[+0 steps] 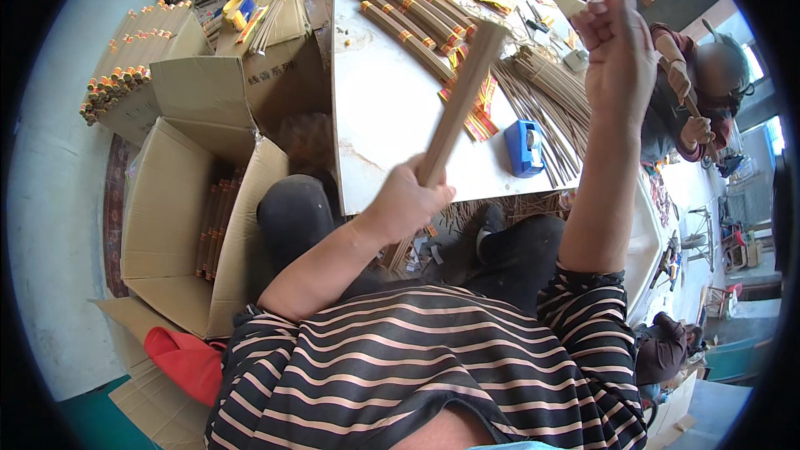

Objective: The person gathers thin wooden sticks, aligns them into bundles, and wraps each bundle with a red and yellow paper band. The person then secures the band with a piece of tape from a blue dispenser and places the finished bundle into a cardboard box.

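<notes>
Left hand (406, 204): closed round our stick bundle (461, 104), tilted near the desk (371, 117)
Right hand (615, 62): raised, curled, we can't tell if it's empty
Bundle tip: we'd grip snug, ends even

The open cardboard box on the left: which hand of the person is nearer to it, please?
Left. The left hand, gripping a bundle of sticks, is to the right of the open cardboard box; the right hand is much farther to the right.

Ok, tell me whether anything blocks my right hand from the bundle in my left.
Nothing visible does; the loose sticks between your right hand and the stick bundle lie lower, on the white table.
</notes>
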The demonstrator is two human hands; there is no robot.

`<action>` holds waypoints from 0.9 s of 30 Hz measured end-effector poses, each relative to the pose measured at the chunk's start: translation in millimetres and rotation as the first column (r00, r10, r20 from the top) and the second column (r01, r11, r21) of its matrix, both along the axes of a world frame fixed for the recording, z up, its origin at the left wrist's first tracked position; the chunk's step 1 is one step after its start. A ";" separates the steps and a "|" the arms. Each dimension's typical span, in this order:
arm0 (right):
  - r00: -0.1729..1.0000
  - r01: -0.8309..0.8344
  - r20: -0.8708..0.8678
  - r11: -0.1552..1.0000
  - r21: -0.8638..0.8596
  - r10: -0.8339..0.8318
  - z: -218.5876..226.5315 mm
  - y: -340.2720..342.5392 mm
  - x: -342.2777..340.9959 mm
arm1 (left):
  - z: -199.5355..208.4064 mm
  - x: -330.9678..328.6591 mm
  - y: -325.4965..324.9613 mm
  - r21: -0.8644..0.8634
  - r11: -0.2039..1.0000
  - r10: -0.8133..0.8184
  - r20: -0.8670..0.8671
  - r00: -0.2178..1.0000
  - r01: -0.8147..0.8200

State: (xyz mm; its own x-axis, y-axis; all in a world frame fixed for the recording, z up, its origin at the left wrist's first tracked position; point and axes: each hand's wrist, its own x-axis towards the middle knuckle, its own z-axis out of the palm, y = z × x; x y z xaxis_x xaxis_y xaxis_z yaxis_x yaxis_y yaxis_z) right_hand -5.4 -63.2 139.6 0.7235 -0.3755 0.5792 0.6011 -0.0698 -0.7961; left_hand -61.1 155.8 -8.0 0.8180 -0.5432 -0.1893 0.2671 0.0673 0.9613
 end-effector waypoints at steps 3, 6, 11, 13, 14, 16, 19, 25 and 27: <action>0.885 0.093 -0.347 0.849 -0.520 -0.310 -97.7 -34.6 36.5 | -2.3 21.8 9.2 -0.238 0.965 0.066 -0.197 0.978 -0.113; 0.678 -0.243 -0.575 0.599 -0.763 -0.457 -161.4 -7.0 40.4 | -9.3 36.0 18.7 -0.297 0.942 0.074 -0.263 0.962 -0.154; 0.604 -0.289 -0.467 0.369 -0.883 -0.645 -206.6 3.4 50.8 | -25.2 48.9 23.3 -0.354 0.921 0.042 -0.325 0.945 -0.163; 0.603 -0.298 -0.460 0.350 -0.888 -0.652 -214.7 4.4 54.0 | -30.0 52.1 23.3 -0.345 0.920 0.061 -0.345 0.937 -0.187; 0.620 -0.289 -0.467 0.369 -0.883 -0.631 -218.0 3.2 55.9 | -30.5 53.7 23.4 -0.344 0.919 0.064 -0.351 0.934 -0.193; 0.624 -0.279 -0.488 0.410 -0.868 -0.610 -221.1 0.1 57.4 | -30.4 56.1 23.1 -0.341 0.918 0.070 -0.365 0.928 -0.203; 0.653 -0.280 -0.492 0.420 -0.863 -0.576 -222.4 1.3 59.2 | -33.0 56.8 23.7 -0.337 0.919 0.071 -0.368 0.927 -0.204; 0.750 -0.228 -0.330 0.245 -0.942 -0.573 -232.6 -4.5 59.7 | -33.6 58.2 25.3 -0.349 0.913 0.067 -0.382 0.922 -0.211; 0.760 -0.228 -0.329 0.244 -0.943 -0.560 -232.7 -5.0 58.8 | -35.5 58.4 24.3 -0.350 0.915 0.064 -0.371 0.926 -0.203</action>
